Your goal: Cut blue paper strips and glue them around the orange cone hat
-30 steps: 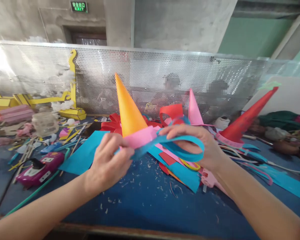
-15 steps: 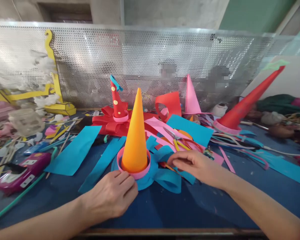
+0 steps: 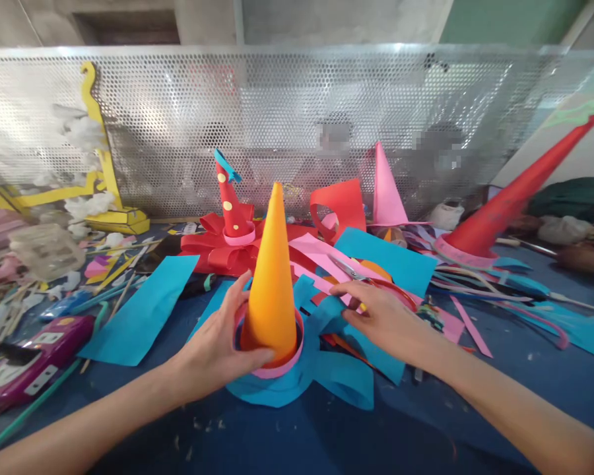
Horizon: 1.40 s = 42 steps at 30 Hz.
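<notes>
An orange cone (image 3: 273, 290) stands upright inside a pink band (image 3: 277, 371) on a blue felt base (image 3: 272, 394) with looped strips. My left hand (image 3: 212, 346) curves around the cone's left side low down, its thumb across the front and its fingers along the far left side. To the right of the cone, my right hand (image 3: 381, 323) has thumb and fingers closed on a blue felt loop (image 3: 329, 315) of the base. Another blue loop (image 3: 349, 379) lies in front of that hand.
Scissors (image 3: 346, 267) and pink strips lie behind my right hand. A spotted red cone (image 3: 231, 204), a pink cone (image 3: 389, 191) and a tall red cone (image 3: 515, 191) stand farther back. On the left are a blue sheet (image 3: 143, 310) and a purple power strip (image 3: 42, 356).
The blue base with its pink band came down onto the table, the orange cone upright in it. My left hand moved from the band's front to the cone's side. My right hand stays by the loops.
</notes>
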Each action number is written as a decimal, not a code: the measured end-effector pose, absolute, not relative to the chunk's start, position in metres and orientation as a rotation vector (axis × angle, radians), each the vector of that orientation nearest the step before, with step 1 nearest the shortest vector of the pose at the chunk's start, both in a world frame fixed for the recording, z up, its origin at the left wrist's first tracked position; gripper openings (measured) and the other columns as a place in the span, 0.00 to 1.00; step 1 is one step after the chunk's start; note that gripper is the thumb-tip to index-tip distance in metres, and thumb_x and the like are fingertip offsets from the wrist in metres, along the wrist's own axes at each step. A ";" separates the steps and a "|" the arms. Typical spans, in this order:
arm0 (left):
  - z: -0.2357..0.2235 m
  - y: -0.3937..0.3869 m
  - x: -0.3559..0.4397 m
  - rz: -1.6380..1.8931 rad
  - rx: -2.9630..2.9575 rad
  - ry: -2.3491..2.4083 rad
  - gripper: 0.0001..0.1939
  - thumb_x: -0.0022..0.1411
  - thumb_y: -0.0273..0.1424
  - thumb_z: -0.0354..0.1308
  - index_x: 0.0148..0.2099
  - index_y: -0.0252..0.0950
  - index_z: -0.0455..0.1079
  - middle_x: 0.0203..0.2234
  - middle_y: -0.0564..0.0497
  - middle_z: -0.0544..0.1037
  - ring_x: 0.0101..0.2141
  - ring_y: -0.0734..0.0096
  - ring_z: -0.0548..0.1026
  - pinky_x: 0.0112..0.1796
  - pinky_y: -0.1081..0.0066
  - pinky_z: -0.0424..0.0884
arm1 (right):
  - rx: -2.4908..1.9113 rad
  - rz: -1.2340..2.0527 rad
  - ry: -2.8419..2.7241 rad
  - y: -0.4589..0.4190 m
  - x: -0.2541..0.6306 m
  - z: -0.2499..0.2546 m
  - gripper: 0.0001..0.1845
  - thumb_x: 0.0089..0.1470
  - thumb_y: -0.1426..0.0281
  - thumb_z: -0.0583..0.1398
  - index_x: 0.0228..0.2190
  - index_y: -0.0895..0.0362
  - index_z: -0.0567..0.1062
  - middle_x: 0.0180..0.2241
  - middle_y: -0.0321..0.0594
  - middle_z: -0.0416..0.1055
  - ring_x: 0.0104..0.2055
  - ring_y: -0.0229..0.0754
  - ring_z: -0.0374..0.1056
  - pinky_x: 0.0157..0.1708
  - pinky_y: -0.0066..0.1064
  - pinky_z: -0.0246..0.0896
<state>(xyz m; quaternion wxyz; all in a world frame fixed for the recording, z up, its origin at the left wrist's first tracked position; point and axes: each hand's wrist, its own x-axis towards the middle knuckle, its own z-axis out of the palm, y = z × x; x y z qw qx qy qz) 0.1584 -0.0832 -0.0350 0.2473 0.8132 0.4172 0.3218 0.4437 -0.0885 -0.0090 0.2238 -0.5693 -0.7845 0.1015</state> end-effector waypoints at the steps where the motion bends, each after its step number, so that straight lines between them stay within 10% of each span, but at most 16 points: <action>1: -0.034 -0.082 0.161 0.899 2.208 1.112 0.50 0.52 0.36 0.65 0.68 0.43 0.36 0.57 0.37 0.67 0.56 0.48 0.68 0.53 0.46 0.67 | -1.567 0.288 -2.160 -0.087 0.443 -0.006 0.19 0.51 0.77 0.53 0.45 0.53 0.73 0.43 0.41 0.74 0.39 0.41 0.71 0.35 0.32 0.68; 9: -0.027 -0.089 0.165 1.060 2.218 1.188 0.45 0.50 0.35 0.68 0.64 0.41 0.47 0.55 0.39 0.68 0.55 0.50 0.69 0.53 0.47 0.67 | -1.335 -0.060 -2.096 -0.101 0.443 0.000 0.20 0.56 0.76 0.51 0.49 0.54 0.70 0.50 0.46 0.69 0.52 0.49 0.67 0.45 0.42 0.68; 17: -0.018 -0.090 0.157 1.027 2.151 1.077 0.46 0.47 0.36 0.70 0.63 0.39 0.51 0.58 0.39 0.65 0.57 0.52 0.65 0.54 0.51 0.66 | -1.036 -0.075 -2.375 -0.134 0.426 -0.023 0.11 0.60 0.77 0.55 0.38 0.54 0.76 0.37 0.38 0.76 0.44 0.44 0.70 0.46 0.41 0.68; 24: 0.013 -0.064 0.092 1.150 1.988 1.443 0.08 0.59 0.34 0.56 0.39 0.36 0.67 0.34 0.50 0.76 0.36 0.65 0.76 0.40 0.62 0.73 | -0.910 -0.178 -2.385 -0.152 0.425 -0.025 0.12 0.61 0.75 0.54 0.42 0.53 0.74 0.39 0.38 0.76 0.42 0.41 0.72 0.40 0.31 0.69; 32: -0.011 -0.067 0.088 0.724 2.264 1.499 0.17 0.55 0.37 0.58 0.46 0.38 0.64 0.39 0.47 0.75 0.39 0.61 0.75 0.39 0.63 0.71 | -1.000 -0.683 -2.501 -0.143 0.440 -0.045 0.16 0.58 0.78 0.52 0.42 0.55 0.76 0.46 0.42 0.74 0.48 0.53 0.66 0.43 0.46 0.57; 42: -0.019 -0.064 0.102 0.269 2.472 1.670 0.13 0.54 0.36 0.54 0.42 0.36 0.64 0.34 0.43 0.76 0.37 0.54 0.75 0.34 0.65 0.67 | -0.917 -0.470 -2.338 -0.163 0.425 -0.032 0.11 0.59 0.73 0.56 0.42 0.54 0.76 0.43 0.43 0.74 0.46 0.48 0.69 0.48 0.41 0.62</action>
